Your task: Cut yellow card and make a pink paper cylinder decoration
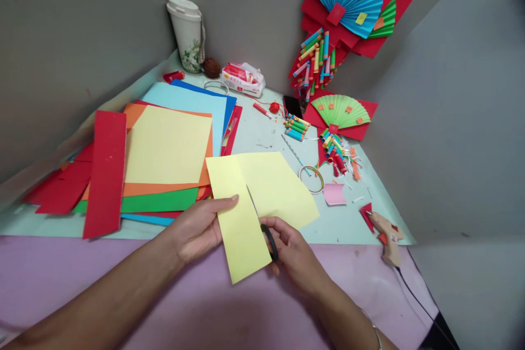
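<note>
A sheet of yellow paper (279,186) is held over the table's front edge, with a long cut running up between its left strip and the wider right part. My left hand (203,227) pinches the left strip at its left side, thumb on top. Black-handled scissors (269,243) are in my right hand (293,254), at the lower end of the cut; their blades are mostly hidden by the paper. Left of the sheet lies a stack of coloured papers, with a pale yellow sheet (168,145) on top and a long red strip (104,175) at its left.
A glue gun (389,238) with a cord lies at the right. Tape rolls (311,188), a pink note (335,194), paper rolls (296,127) and a green fan (342,110) sit beyond. A cup (186,33) and a tissue pack (244,79) stand near the wall.
</note>
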A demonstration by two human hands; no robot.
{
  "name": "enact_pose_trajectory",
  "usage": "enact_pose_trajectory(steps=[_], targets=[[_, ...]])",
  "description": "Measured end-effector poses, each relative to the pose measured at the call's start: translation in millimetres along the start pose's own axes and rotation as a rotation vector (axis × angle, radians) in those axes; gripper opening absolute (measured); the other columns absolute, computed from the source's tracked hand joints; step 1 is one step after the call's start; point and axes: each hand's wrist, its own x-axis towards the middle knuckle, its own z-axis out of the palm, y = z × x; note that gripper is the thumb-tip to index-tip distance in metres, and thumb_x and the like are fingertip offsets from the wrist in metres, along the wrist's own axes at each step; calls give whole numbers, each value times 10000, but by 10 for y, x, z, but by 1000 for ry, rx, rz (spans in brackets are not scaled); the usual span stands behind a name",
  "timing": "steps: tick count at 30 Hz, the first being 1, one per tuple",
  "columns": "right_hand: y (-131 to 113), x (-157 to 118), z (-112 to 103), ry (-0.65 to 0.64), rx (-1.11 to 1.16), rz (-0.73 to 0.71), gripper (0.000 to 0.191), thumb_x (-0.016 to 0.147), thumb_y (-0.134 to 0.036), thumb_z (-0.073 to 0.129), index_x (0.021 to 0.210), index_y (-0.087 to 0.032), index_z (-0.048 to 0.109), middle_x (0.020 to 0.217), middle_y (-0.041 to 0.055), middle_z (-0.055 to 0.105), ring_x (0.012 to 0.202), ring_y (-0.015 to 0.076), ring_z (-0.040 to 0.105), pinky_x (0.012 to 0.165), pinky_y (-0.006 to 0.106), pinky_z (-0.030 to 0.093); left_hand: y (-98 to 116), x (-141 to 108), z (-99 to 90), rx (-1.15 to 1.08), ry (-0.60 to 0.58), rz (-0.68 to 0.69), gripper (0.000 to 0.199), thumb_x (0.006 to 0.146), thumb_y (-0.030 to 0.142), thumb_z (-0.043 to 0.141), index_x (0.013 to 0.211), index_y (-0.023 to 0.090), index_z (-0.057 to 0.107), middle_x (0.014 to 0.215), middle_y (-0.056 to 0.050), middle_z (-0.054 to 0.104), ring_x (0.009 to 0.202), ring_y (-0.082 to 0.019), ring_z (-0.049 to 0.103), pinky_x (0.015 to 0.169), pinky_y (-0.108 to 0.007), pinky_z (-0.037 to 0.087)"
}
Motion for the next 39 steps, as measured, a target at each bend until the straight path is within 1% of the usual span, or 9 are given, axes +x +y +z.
enact_pose_trajectory(steps=[5, 9, 13, 18, 21, 25, 28, 33, 39], targets=[[-5, -3, 15, 2, 8, 4, 346, 911, -451, 611, 1146, -197, 603, 657, -60, 506, 418, 39, 381, 457, 202, 303, 5, 4, 0, 0, -2, -5, 425, 842, 143, 623, 1266, 117, 606, 1037, -142, 766, 932, -299, 730, 823, -381, 583], [-15, -2, 25, 16, 15, 6, 353, 914, -473, 601, 1134, -196, 608, 661, -60, 507, 406, 31, 369, 441, 199, 285, 11, -1, 10, 6, 12, -18, 414, 848, 146, 614, 1259, 99, 607, 1021, -145, 769, 942, -299, 726, 829, -379, 577], [-34, -5, 41, 12, 30, 4, 351, 906, -467, 614, 1120, -189, 609, 642, -65, 506, 397, 31, 363, 430, 199, 276, 3, -1, -5, 13, -20, -25, 410, 848, 174, 624, 1252, 104, 613, 1020, -140, 771, 955, -301, 722, 849, -382, 567], [-46, -23, 61, 32, 59, 22, 350, 871, -448, 663, 1090, -180, 608, 631, -77, 498, 391, 29, 357, 418, 197, 265, -1, 2, -25, -7, -63, 10, 464, 835, 174, 641, 1288, 91, 581, 1082, -163, 754, 969, -309, 718, 864, -409, 571], [-33, -35, 60, 28, 81, 24, 359, 857, -451, 680, 1075, -175, 606, 617, -83, 493, 387, 29, 348, 411, 197, 254, 7, 8, -27, -22, -72, 45, 473, 825, 188, 663, 1283, 95, 589, 1088, -165, 753, 959, -310, 723, 879, -416, 571], [-15, -36, 52, 17, 91, 24, 359, 868, -455, 667, 1088, -179, 601, 632, -81, 499, 388, 27, 341, 415, 199, 255, 4, 21, -36, -21, -39, 83, 459, 823, 239, 686, 1254, 100, 612, 1039, -159, 767, 945, -313, 726, 867, -411, 581], [-13, -30, 50, 8, 90, 19, 357, 870, -455, 665, 1093, -184, 600, 639, -78, 497, 393, 28, 344, 426, 201, 264, -2, 25, -38, -11, -9, 86, 458, 820, 239, 690, 1254, 109, 617, 1004, -155, 775, 942, -317, 728, 860, -403, 584], [-8, -33, 51, -2, 95, 25, 386, 856, -476, 675, 1102, -190, 591, 692, -62, 522, 398, 29, 355, 417, 203, 257, 4, 23, -22, -25, 25, 79, 444, 829, 205, 673, 1252, 86, 613, 1032, -176, 765, 907, -313, 738, 851, -404, 591], [2, -45, 54, -1, 72, 23, 366, 874, -466, 658, 1102, -187, 598, 654, -70, 511, 395, 31, 350, 428, 202, 273, -2, 19, -22, -42, 14, 68, 450, 837, 193, 664, 1271, 90, 601, 1082, -175, 754, 910, -305, 739, 862, -406, 589]])
